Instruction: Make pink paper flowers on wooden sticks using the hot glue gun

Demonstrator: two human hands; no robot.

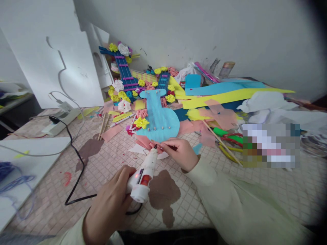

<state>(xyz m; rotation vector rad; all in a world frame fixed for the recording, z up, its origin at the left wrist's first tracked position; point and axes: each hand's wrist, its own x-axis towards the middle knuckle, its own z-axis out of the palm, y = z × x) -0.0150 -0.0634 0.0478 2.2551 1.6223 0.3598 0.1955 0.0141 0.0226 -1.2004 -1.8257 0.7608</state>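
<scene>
A white hot glue gun (143,178) with a small lit red light is gripped by my left hand (112,197), its nozzle pointing away from me. The nozzle tip meets a bunch of folded pink crepe paper (148,144). My right hand (181,151) pinches that paper from the right side. Just beyond lies a light blue guitar-shaped cutout (162,120) with strings and small pegs. A yellow paper flower (141,123) sits on its left edge, with a pink paper flower (142,113) above it.
Dark blue decorated guitar shapes (125,73) stand at the back. Yellow and blue paper strips (230,98) lie right, near scissors (230,136) and a wooden stick (222,143). A black cord (80,170) runs left to a power strip (61,119). A white board (51,61) leans against the wall.
</scene>
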